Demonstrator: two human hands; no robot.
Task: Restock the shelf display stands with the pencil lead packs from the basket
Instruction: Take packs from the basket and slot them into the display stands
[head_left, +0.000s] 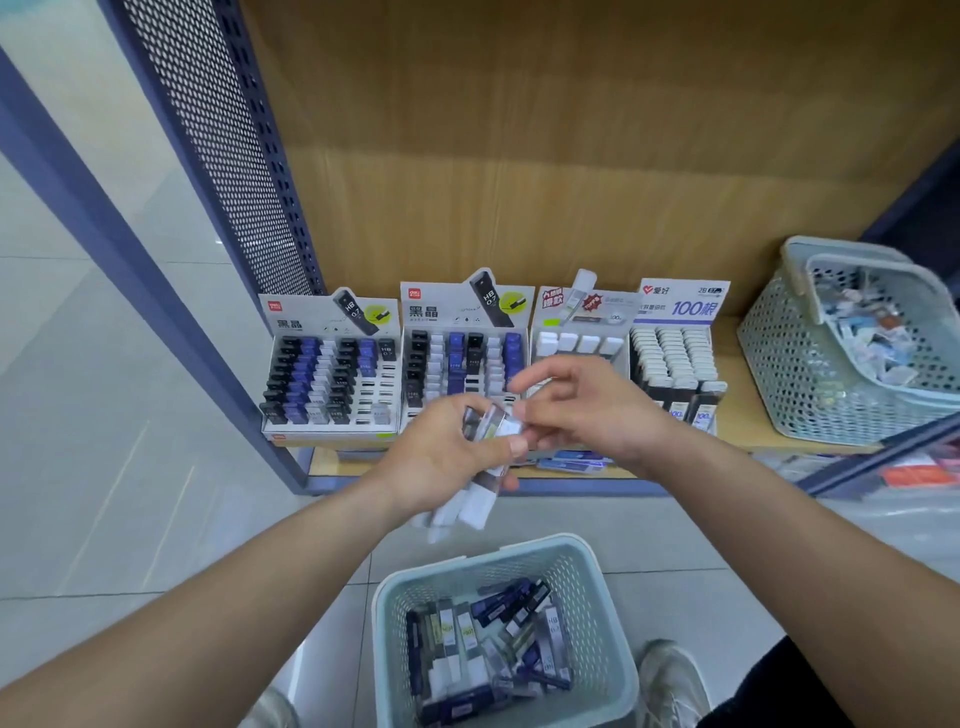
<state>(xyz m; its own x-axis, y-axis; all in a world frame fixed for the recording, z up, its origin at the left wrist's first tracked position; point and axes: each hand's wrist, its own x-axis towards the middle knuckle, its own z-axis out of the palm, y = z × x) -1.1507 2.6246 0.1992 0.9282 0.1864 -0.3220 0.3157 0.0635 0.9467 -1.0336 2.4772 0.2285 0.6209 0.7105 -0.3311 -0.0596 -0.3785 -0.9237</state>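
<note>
1. Holding a bundle of pencil lead packs (480, 501) fanned in the left hand (441, 457), grip closed round it, likely as ready stock close to the stands.
2. Right hand (587, 410) pinches one clear pack (511, 427) at the bundle's top, other fingers spread; probably pulling it free to slot.
3. Floor basket (390, 613) sits below both hands, more packs inside.
4. Left display stand (332, 379) shows empty slots in its right columns. There is open room above it, and the shelf basket (779, 358) is well apart to the right.
</note>
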